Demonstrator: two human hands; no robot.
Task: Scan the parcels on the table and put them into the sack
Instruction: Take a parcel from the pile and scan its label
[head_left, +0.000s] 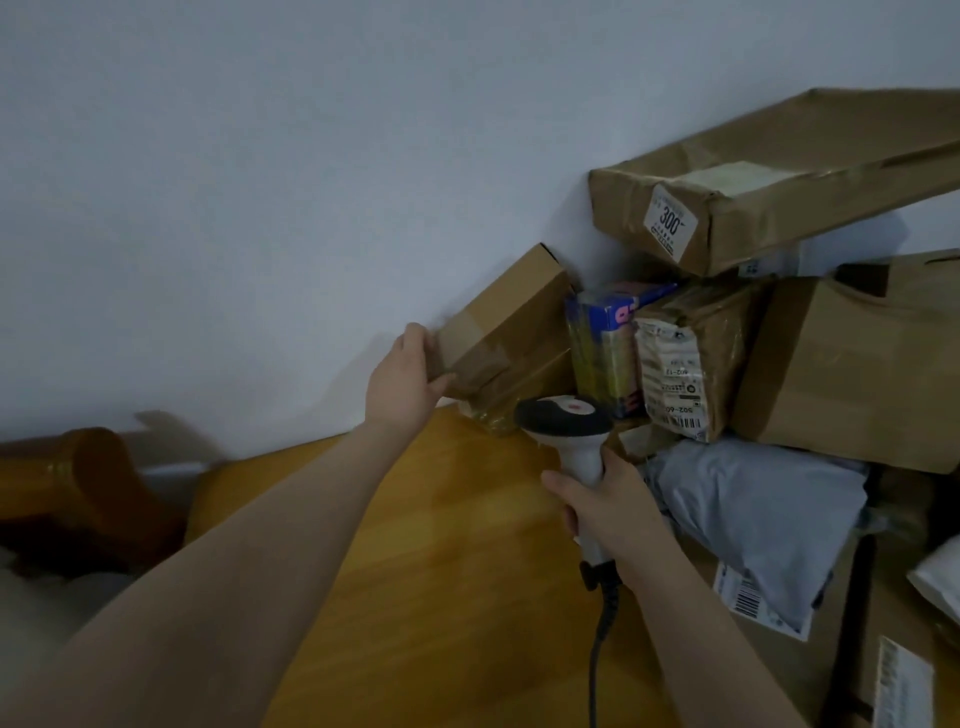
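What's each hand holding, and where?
Left hand grips the small brown cardboard box by its taped end; right hand grips the white barcode scanner by its handle.

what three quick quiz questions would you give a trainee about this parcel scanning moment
1. True or false: the left hand grips one end of the taped brown box.
2. What does the right hand hold? A: a tape roll. B: the scanner. C: a pen.
3. Fill the gap: the white label on the topmost long box reads ___.

Key: 1 true; 2 B; 3 300.
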